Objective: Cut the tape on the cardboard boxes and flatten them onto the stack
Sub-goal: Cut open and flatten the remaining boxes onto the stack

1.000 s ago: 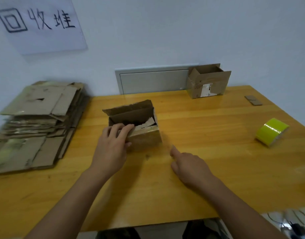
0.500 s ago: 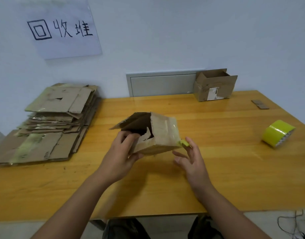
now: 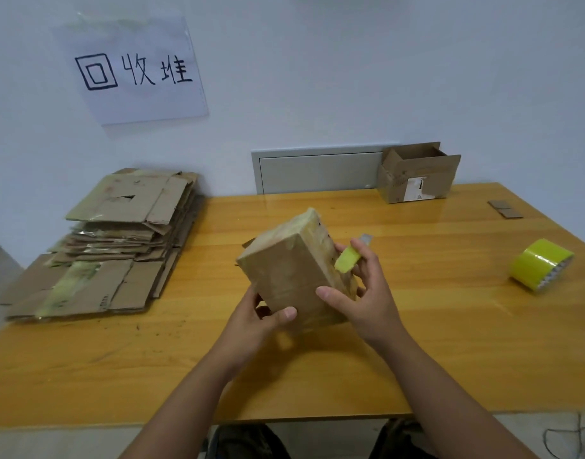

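Box (image 3: 294,270) sits tilted between both hands, long side pointing away. Left hand (image 3: 251,323) grips its near end; right hand (image 3: 364,293) holds the cutter (image 3: 350,256) against its right side.

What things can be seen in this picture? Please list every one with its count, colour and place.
small cardboard box: 1, brown, taped, held tilted above the table centre
box cutter: 1, yellow-green with grey tip, in the right hand against the box
flattened cardboard stack: 1 pile, brown, table's left end
open cardboard box: 1, brown with white label, far edge by the wall
tape roll: 1, yellow-green, right side of table
cardboard scraps: 2, brown, far right
table: 1, orange wood
paper sign: 1, white, black writing, on wall
wall panel: 1, grey, behind table
left hand: grips the box's lower end
right hand: holds cutter, thumb on box
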`<state>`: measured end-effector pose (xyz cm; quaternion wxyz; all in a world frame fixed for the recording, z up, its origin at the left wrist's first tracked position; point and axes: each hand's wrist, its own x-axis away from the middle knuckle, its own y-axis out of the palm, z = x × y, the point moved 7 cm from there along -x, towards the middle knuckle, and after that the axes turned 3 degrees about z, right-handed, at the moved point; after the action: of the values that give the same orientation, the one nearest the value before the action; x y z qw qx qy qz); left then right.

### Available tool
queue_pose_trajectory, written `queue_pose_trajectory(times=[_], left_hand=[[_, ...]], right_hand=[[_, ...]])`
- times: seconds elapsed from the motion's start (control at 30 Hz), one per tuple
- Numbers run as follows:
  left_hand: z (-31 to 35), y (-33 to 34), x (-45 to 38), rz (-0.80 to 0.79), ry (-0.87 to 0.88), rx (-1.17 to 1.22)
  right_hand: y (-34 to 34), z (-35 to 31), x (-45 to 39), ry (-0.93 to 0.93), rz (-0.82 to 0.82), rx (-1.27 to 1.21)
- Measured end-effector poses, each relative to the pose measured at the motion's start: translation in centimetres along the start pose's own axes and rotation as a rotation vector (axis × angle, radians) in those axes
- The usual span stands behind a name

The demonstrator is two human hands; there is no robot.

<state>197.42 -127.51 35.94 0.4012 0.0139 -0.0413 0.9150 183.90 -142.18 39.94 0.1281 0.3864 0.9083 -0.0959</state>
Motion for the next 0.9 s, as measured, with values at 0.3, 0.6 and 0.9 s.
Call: queue_pose_trajectory(times=[0.3,0.6,0.9], left_hand=[[0.3,-3.8,-0.3,0.479,0.005,-0.283],[4.8,-3.4,0.1,0.299,0.321,-0.083],[2.4,-6.2,-1.2,0.353,0.237,-0.137]], right_hand=[[0.6,-2.8,-1.3,-0.148,0.086,0.463],[5.1,-4.6,-2.2,-0.199,-0.146,0.836],[6.5,-4.1,-2.0,-0.133,-0.263,0.605]])
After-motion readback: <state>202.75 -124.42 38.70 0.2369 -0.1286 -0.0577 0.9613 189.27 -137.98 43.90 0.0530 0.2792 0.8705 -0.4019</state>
